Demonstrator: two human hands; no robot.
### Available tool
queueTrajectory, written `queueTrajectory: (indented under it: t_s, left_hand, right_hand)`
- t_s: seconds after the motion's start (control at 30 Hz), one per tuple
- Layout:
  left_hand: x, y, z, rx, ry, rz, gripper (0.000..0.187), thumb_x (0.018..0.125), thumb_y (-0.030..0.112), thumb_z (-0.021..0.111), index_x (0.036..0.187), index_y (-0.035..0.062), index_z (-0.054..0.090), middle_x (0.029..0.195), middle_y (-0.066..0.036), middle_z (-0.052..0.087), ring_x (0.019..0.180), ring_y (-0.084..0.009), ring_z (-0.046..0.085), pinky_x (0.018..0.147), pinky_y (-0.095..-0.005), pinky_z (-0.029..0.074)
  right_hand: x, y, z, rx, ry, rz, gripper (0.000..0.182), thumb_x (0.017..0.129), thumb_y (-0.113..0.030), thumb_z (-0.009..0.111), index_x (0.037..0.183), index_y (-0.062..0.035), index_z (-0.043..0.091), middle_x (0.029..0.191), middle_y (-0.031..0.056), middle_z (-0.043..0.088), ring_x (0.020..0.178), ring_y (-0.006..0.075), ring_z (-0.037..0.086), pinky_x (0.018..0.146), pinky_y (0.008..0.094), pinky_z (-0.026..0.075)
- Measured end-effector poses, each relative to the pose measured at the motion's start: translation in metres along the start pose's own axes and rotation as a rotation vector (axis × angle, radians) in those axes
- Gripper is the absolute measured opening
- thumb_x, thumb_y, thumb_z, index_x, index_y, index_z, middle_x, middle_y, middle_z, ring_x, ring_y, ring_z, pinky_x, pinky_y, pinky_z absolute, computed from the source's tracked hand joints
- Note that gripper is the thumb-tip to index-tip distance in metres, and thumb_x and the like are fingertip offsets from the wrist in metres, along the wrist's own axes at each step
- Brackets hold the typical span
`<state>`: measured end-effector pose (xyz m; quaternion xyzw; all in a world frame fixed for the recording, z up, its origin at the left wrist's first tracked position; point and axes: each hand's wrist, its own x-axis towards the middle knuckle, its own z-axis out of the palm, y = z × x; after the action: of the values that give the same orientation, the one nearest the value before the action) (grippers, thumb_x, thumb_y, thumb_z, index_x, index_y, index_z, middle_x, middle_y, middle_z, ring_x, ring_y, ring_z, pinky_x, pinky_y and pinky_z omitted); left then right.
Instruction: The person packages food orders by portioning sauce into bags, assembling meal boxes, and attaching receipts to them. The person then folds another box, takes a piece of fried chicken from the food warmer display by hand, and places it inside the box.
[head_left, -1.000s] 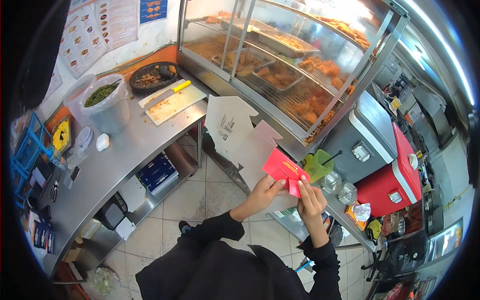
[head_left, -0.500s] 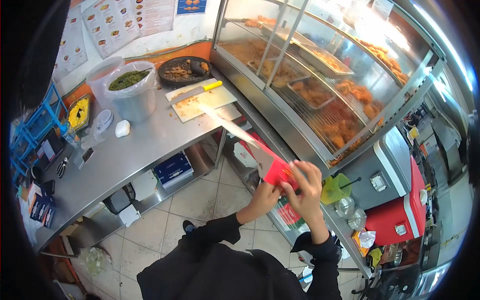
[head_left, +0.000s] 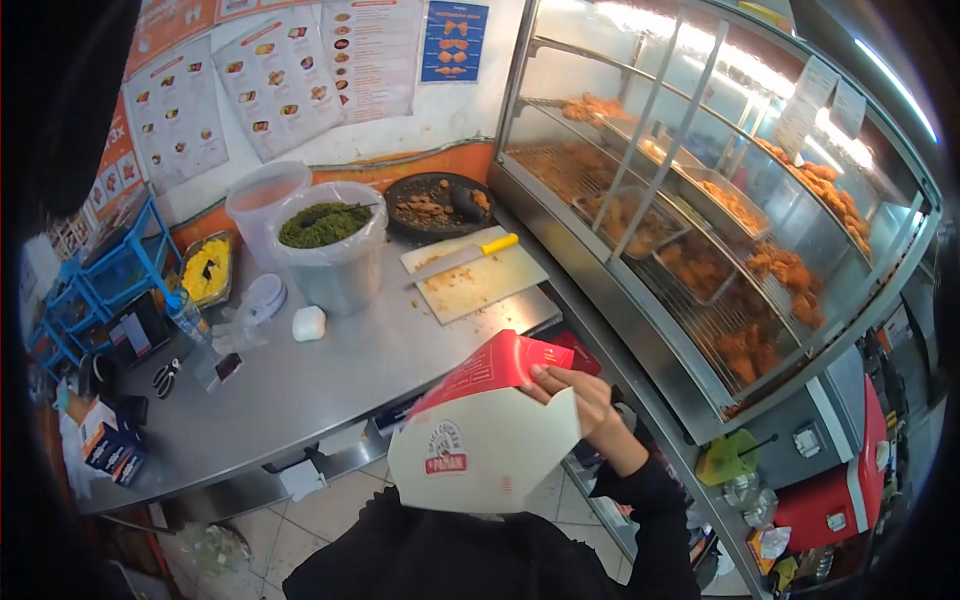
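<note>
My right hand is closed on the red upper part of a red and white cardboard food box, partly folded into shape. Its large white panel, printed with a round logo, faces up towards me. Behind that panel my left hand is hidden. The box is held in front of my body, near the front edge of the steel table. Beyond it on the table lies a white cutting board with crumbs. A knife with a yellow handle rests across the board.
A dark stone mortar with brown pieces stands by the wall. Beside it is a lined tub of green leaves. A glass display case of fried chicken is at right. Scissors lie at left; a red cooler stands lower right.
The box has turned from nearly edge-on to its broad printed white panel, and moved left over the table edge. My left hand has gone behind it. My view has tilted up.
</note>
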<state>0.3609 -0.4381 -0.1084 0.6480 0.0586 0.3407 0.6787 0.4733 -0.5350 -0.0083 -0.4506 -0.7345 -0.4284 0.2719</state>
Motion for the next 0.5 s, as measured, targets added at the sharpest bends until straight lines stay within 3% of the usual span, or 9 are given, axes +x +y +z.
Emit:
queueTrajectory:
  t_s: [0.07,0.27,0.4,0.5]
  left_hand:
    - [0.005,0.013,-0.025,-0.096,0.025,-0.033,0.021,0.081,0.004,0.051,0.100,-0.0044,0.049,0.088,-0.017,0.058,0.083,-0.0244,0.059,0.067,-0.0329,0.046]
    - [0.023,0.030,-0.061,-0.255,0.105,-0.079,0.024,0.081,0.004,0.052,0.104,-0.0027,0.047,0.093,-0.015,0.057,0.087,-0.0219,0.057,0.070,-0.0313,0.045]
    - [0.046,0.022,-0.055,-0.289,0.137,-0.075,0.027,0.081,0.004,0.053,0.107,-0.0015,0.046,0.097,-0.013,0.056,0.089,-0.0202,0.056,0.072,-0.0303,0.045]
    - [0.073,0.016,-0.040,-0.291,0.149,-0.059,0.029,0.081,0.004,0.053,0.109,-0.0006,0.045,0.099,-0.012,0.055,0.091,-0.0190,0.056,0.074,-0.0295,0.045]
  right_hand:
    - [0.018,-0.008,0.028,-0.013,0.082,0.038,0.029,0.063,-0.007,0.064,0.091,-0.0001,0.064,0.077,0.0097,0.063,0.065,0.0189,0.062,0.055,0.0253,0.052]
    - [0.041,-0.005,0.064,0.169,-0.001,0.279,0.031,0.062,-0.007,0.064,0.092,0.0006,0.063,0.074,0.0072,0.060,0.065,0.0168,0.061,0.055,0.0269,0.051]
    - [0.031,0.033,0.079,0.076,-0.055,0.040,0.032,0.063,-0.006,0.062,0.095,-0.0001,0.062,0.081,0.0075,0.059,0.069,0.0169,0.059,0.055,0.0259,0.051]
    - [0.011,0.069,0.097,0.073,-0.034,-0.018,0.032,0.064,-0.005,0.059,0.096,0.0001,0.062,0.082,0.0082,0.058,0.071,0.0182,0.059,0.058,0.0262,0.051]
